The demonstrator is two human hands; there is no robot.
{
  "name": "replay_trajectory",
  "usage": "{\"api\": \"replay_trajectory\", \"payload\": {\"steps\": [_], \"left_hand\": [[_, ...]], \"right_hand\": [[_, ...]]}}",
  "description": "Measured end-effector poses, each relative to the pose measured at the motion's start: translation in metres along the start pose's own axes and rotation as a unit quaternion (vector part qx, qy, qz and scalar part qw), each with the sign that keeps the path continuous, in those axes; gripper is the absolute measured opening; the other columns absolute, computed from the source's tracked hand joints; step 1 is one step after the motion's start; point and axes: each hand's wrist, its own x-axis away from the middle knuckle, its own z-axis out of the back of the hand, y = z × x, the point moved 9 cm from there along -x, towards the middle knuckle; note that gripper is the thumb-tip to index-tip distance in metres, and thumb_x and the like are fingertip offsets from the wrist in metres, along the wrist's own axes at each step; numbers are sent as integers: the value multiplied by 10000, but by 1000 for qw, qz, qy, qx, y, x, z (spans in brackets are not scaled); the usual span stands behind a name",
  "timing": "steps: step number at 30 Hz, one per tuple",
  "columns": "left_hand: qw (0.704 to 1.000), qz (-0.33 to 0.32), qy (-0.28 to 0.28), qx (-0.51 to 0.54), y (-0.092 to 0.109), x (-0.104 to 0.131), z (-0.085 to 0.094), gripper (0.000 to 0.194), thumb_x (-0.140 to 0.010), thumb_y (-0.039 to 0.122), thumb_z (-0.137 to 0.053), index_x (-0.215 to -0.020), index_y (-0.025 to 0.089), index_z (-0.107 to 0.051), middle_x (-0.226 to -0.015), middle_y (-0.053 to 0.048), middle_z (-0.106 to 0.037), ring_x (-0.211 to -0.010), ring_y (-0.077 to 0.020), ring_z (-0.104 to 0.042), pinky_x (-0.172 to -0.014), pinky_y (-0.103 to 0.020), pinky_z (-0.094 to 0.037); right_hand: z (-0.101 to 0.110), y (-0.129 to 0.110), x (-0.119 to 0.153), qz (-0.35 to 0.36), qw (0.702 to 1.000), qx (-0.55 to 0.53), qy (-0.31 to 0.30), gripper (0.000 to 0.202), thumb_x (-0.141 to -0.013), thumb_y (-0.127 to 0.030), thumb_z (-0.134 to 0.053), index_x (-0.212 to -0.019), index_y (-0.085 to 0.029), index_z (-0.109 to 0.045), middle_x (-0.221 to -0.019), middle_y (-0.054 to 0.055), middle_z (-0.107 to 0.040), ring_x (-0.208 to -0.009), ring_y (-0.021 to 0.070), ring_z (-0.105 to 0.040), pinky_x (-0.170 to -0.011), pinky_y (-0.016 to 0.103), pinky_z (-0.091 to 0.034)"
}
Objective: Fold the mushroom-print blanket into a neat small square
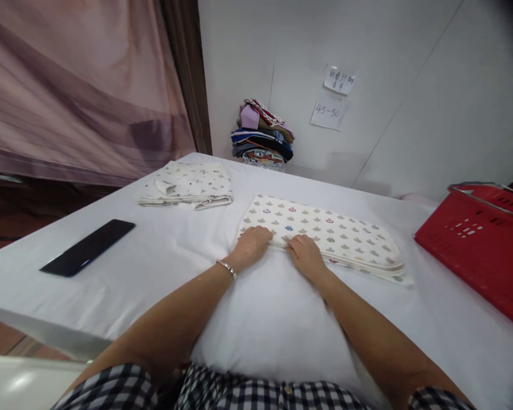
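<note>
A white cloth (316, 225) printed with small grey motifs and a few coloured ones lies folded into a long, layered strip on the table in front of me. My left hand (252, 246) is at its near left edge, fingers bent over the top layers. A short way to the right, my right hand (306, 256) grips the same near edge, with its fingertips on top. Both thumbs are mostly hidden. The strip's right end lies flat, its rounded layers showing, and neither hand touches it.
A second folded printed cloth (192, 185) lies further back on the left of the white-covered table (162, 296). Nearer sits a flat black phone-like slab (89, 246). A red basket (479, 245) stands at the right, and a clothes stack (263, 136) rises behind the table by the wall.
</note>
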Motion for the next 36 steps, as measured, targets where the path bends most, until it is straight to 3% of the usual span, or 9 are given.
{"api": "replay_trajectory", "payload": {"steps": [4, 10, 16, 18, 27, 31, 36], "left_hand": [[1000, -1, 10, -7, -3, 2, 3, 226, -828, 88, -470, -1004, 174, -581, -986, -66, -621, -953, -207, -536, -798, -341, -420], [1000, -6, 16, -15, -4, 3, 7, 161, -814, 96, -485, -831, 194, -612, -904, -59, -616, -876, -205, -539, -744, -347, -434], [996, -76, 39, 1, 17, -9, 5, 261, -824, 121, -488, -1046, 199, -601, -998, -74, -626, -940, -226, -555, -793, -375, -439], [995, -90, 34, -2, 21, -13, 1, 248, -844, 134, -459, -1029, 199, -612, -954, -67, -632, -890, -222, -564, -755, -366, -440], [994, -99, 21, 28, 12, -15, -2, 289, -898, 246, -373, -972, 223, -652, -900, -46, -646, -835, -214, -572, -712, -351, -444], [995, -90, 26, 40, 11, -15, -2, 316, -909, 268, -359, -999, 223, -658, -936, -53, -654, -863, -226, -580, -726, -367, -454], [995, -87, 31, 43, 11, -15, -3, 322, -916, 262, -349, -979, 221, -663, -949, -62, -657, -868, -217, -584, -732, -364, -458]], "right_hand": [[1, -3, 0, 3, 1000, 3, -10, 158, -915, -211, -464, -887, -179, -616, -895, 82, -603, -823, 220, -490, -735, 344, -389], [1, -6, -3, -4, 1000, 21, -21, 180, -916, -156, -450, -873, -179, -623, -856, 74, -593, -797, 203, -482, -714, 326, -378], [-6, -3, -9, -14, 998, 38, -44, 176, -921, -164, -454, -866, -168, -621, -847, 65, -580, -811, 198, -469, -717, 324, -364], [-8, 0, -9, -19, 998, 39, -42, 182, -926, -176, -448, -880, -164, -623, -849, 67, -576, -812, 199, -461, -716, 326, -363], [1, 5, -1, -5, 1000, -9, -24, 172, -915, -208, -476, -992, -172, -625, -980, 62, -625, -875, 181, -500, -788, 315, -395], [23, 28, 20, 6, 999, -31, -27, 210, -915, -199, -457, -1044, -173, -620, -1052, 70, -643, -958, 181, -536, -848, 326, -418], [59, 87, 72, -58, 998, -22, 2, 219, -933, -234, -446, -1004, -187, -648, -1024, 85, -666, -965, 179, -575, -860, 347, -455]]}}
